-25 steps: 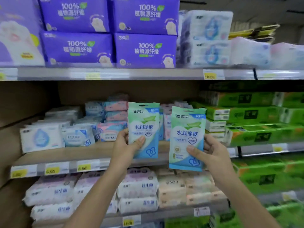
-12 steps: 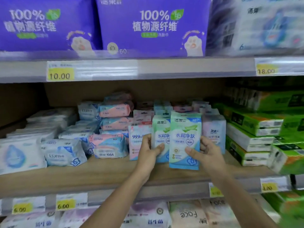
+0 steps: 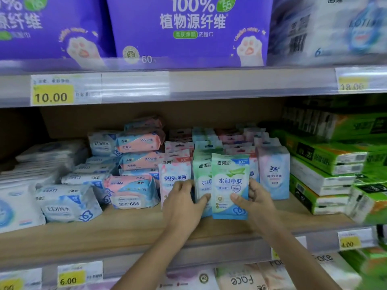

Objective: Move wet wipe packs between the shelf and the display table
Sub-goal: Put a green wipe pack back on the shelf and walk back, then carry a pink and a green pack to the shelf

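Two green-and-blue wet wipe packs stand upright on the wooden middle shelf [image 3: 129,229]. My right hand [image 3: 254,203] grips the front pack [image 3: 229,181] by its lower right side, thumb across its face. My left hand [image 3: 183,203] holds the second pack [image 3: 202,178], which sits just behind and left of the first, at the head of a row of matching packs. Most of that second pack is hidden by the front one and my fingers.
Pink packs [image 3: 174,176] stand left of my hands, pale purple packs [image 3: 274,174] right. Flat blue and pink wipe bundles [image 3: 132,191] fill the shelf's left, green tissue boxes [image 3: 326,164] its right. Purple boxes [image 3: 188,28] sit on the shelf above.
Both hands moved forward and down, carrying the two packs from mid-air in front of the shelf onto the middle shelf among the upright rows. The camera came closer to the shelf.
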Demonstrator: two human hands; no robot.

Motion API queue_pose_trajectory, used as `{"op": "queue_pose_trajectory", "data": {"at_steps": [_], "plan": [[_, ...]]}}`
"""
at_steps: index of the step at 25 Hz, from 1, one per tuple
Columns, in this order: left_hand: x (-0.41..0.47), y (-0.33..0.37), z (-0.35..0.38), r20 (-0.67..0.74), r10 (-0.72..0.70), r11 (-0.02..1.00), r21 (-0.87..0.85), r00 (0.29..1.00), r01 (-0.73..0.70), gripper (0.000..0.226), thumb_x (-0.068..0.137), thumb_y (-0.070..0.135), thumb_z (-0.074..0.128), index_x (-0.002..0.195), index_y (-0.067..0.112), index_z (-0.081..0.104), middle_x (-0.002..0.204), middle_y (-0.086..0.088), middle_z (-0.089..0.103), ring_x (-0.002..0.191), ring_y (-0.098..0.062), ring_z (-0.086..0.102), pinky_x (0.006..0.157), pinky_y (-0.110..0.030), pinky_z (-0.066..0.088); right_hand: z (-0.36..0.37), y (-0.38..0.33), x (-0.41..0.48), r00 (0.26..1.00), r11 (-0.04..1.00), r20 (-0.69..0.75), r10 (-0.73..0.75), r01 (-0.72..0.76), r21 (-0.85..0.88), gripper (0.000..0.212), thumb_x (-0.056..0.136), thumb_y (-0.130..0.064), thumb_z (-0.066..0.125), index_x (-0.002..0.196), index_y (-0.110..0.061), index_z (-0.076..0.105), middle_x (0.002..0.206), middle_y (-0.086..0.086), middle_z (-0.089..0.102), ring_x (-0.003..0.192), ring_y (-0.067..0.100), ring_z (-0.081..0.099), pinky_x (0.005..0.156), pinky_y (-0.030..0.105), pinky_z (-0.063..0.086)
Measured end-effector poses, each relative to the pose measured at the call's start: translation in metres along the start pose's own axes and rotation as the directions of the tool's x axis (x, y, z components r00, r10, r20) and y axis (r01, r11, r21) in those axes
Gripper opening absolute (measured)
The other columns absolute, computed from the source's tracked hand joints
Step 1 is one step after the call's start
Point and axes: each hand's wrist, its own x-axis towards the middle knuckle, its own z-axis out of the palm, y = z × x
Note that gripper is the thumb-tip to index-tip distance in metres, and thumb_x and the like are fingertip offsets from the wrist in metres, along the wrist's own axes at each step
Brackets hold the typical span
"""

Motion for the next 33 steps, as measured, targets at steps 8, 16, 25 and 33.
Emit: {"op": "queue_pose_trajectory", "data": {"at_steps": [8,16,25,33], "plan": [[-0.007,-0.013,0.0,-0.035,-0.033,0.937,-0.35,0.999,0.019,0.032,0.083,0.014,0.064,0.113,0.023,0.059,0.099,0.017,0.065,0.089,-0.008,0.064,0.081,-0.03,0.053,0.021,0.012,-0.004,0.994,0.951,-0.013,-0.106,0.097,-0.295,0.033,0.081,-0.007,0.072,0.107,-0.022,0.059,0.114,0.003,0.062,0.097,0.01,0.063,0.078,0.018,0.052],[-0.01,-0.004,-0.001,0.047,-0.035,0.917,-0.395,0.998,0.05,0.052,0.07,0.018,0.081,0.115,0.018,0.054,0.106,0.01,0.062,0.091,-0.01,0.06,0.077,-0.022,0.048,0.03,0.003,-0.014,0.992,0.918,-0.036,-0.12,0.097,-0.386,0.042,0.079,-0.008,0.074,0.108,-0.024,0.048,0.095,-0.013,0.063,0.082,-0.005,0.059,0.062,0.007,0.047],[-0.006,-0.003,-0.002,0.046,-0.015,0.923,-0.383,0.999,0.032,0.047,0.074,0.01,0.077,0.116,0.014,0.057,0.108,0.003,0.065,0.091,-0.01,0.06,0.075,-0.014,0.044,0.031,-0.002,-0.005,0.994,0.838,-0.039,-0.104,0.066,-0.542,0.038,0.077,-0.015,0.078,0.103,-0.021,0.051,0.091,-0.011,0.063,0.088,0.01,0.062,0.076,0.025,0.053],[-0.027,-0.013,-0.04,-0.038,0.042,0.925,-0.376,0.998,-0.053,0.044,0.082,0.018,0.068,0.125,0.017,0.055,0.105,0.006,0.062,0.092,-0.007,0.06,0.084,-0.024,0.05,0.036,-0.023,-0.038,0.924,0.652,0.009,-0.383,0.277,-0.706,0.026,0.086,-0.024,0.066,0.11,-0.016,0.059,0.086,-0.01,0.057,0.08,0.005,0.055,0.078,0.033,0.051]]}}
